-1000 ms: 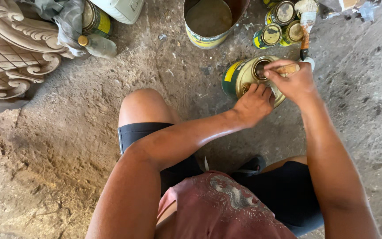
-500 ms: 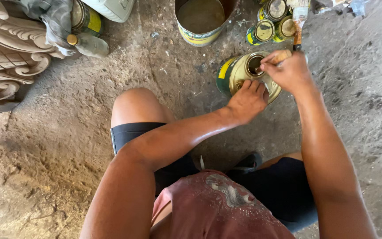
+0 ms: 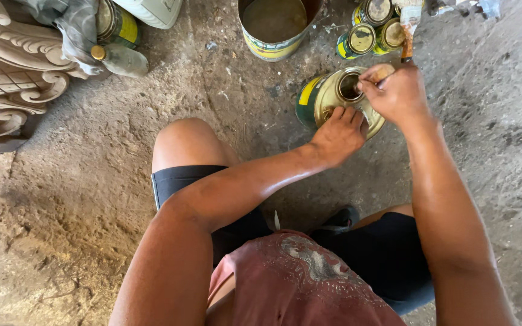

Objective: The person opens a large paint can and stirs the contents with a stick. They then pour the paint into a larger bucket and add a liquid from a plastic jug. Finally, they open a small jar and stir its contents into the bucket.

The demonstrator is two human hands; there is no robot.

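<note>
Under both hands, on the dirt floor [image 3: 80, 199]: green-and-yellow metal can [image 3: 318, 96], tipped so the gold top faces up at the camera. Left hand [image 3: 338, 136] pressed flat on the near rim, fingers spread, not closed round anything. Right hand [image 3: 396, 92] closed in a tight grip on a wooden-handled tool [image 3: 383, 72], tip hidden at the round opening [image 3: 350, 86], just left of that grip. Best done, by judgement: keep left palm weight on the rim so the can cannot roll, work the tool in short motions, wrist low, tip kept inside the opening. Beyond the right grip, touching cluster of small lidded tins [image 3: 370, 33]; further left, open bucket [image 3: 275, 27] of brownish liquid. Spill risk if can tips further.
</note>
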